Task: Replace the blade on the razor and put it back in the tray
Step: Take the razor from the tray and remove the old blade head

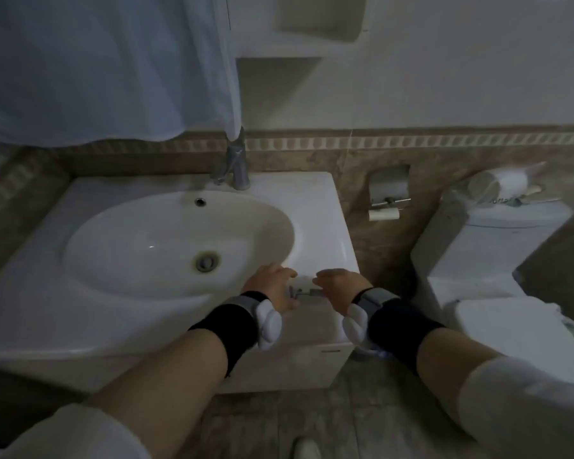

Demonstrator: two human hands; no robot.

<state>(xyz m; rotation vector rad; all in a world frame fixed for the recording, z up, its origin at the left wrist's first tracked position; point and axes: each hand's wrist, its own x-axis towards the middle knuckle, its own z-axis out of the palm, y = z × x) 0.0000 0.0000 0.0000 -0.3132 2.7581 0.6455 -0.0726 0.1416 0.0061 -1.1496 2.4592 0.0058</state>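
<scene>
1. Razor (307, 292): small grey metal item on the sink (315, 200) counter's front right corner; long axis runs left to right between the hands.
2. Left hand (272, 286): curled over the razor's left end, apparently pinching it.
3. Right hand (340, 288): curled at the right end; grasp likely, contact hidden.
4. Tray: not seen.
5. Writing: dark letters on a package atop the toilet tank (524, 217), unreadable.

dim, bluish light; soft blur, wide-angle bending at edges
</scene>
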